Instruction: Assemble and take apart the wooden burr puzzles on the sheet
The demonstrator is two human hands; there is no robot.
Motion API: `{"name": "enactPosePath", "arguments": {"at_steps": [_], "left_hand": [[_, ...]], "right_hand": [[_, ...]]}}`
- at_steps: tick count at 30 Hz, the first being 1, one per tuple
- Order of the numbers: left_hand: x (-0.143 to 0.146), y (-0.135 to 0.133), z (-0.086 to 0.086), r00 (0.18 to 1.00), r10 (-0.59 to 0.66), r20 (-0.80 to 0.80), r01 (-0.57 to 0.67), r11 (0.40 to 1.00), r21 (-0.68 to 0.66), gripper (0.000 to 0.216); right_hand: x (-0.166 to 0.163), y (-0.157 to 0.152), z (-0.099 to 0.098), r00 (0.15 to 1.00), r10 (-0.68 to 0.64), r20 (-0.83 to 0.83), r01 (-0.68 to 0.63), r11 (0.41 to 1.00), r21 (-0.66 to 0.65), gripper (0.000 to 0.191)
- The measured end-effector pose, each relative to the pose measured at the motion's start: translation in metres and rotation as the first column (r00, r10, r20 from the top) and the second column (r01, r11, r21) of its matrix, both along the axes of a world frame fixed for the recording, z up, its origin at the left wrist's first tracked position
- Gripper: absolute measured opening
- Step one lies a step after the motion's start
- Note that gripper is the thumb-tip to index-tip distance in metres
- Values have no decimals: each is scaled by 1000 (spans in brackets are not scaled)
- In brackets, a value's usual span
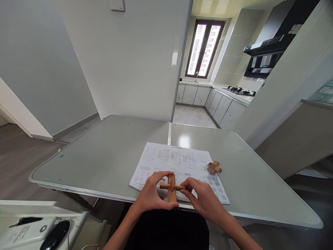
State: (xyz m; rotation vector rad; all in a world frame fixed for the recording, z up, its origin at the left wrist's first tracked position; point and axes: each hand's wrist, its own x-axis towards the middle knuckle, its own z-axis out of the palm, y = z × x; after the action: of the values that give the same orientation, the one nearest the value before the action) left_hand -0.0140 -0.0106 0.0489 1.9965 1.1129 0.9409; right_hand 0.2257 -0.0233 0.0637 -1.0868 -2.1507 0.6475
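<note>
Between my hands, over the table's front edge, is a cross-shaped wooden puzzle (172,196) of brown interlocking pieces. My left hand (152,194) grips its upright bar from top and bottom, thumb below and a finger above. With thumb and fingertips, my right hand (201,194) pinches the right end of the crosswise bar. Under and behind them lies a printed sheet (177,158) covered in small diagrams. A second wooden puzzle (214,167), put together as a burr shape, rests at the sheet's right edge.
The grey-green table (104,152) has a metal rim and a centre seam. At the lower left stands a white surface with a black computer mouse (56,236) and a white box (28,234). A small teal bit (60,156) lies near the table's left edge.
</note>
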Motion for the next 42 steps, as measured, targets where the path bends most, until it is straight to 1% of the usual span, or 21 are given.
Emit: {"name": "enactPosePath", "arguments": {"at_steps": [3, 7, 11, 15, 23, 31, 36, 42], "left_hand": [[0, 1, -4, 1000, 9, -12, -9, 1000, -6, 88], [1, 1, -8, 999, 16, -40, -17, 1000, -6, 88], [2, 0, -7, 997, 1, -77, -3, 999, -37, 90], [2, -2, -6, 995, -22, -96, 16, 998, -66, 90], [2, 0, -8, 996, -31, -85, 25, 998, -64, 90], [0, 1, -11, 996, -7, -88, 1, 998, -69, 91], [-1, 0, -11, 996, -15, -89, 8, 997, -73, 92], [0, -2, -9, 995, -43, -85, 41, 999, -19, 92]], "right_hand": [[0, 2, -1, 999, -4, 40, 3, 1000, 13, 12], [0, 6, -10, 998, -23, 54, 22, 999, 23, 12], [2, 7, -20, 998, -4, 57, 4, 1000, -3, 9], [5, 6, -24, 998, 5, 56, -3, 1000, -28, 8], [4, 5, -24, 999, 4, 37, -2, 998, -66, 8], [8, 8, -22, 999, 1, 53, 2, 998, -63, 7], [10, 9, -24, 999, 5, 43, -2, 997, -72, 8], [11, 3, -30, 1000, 13, 4, -12, 996, -85, 8]]}}
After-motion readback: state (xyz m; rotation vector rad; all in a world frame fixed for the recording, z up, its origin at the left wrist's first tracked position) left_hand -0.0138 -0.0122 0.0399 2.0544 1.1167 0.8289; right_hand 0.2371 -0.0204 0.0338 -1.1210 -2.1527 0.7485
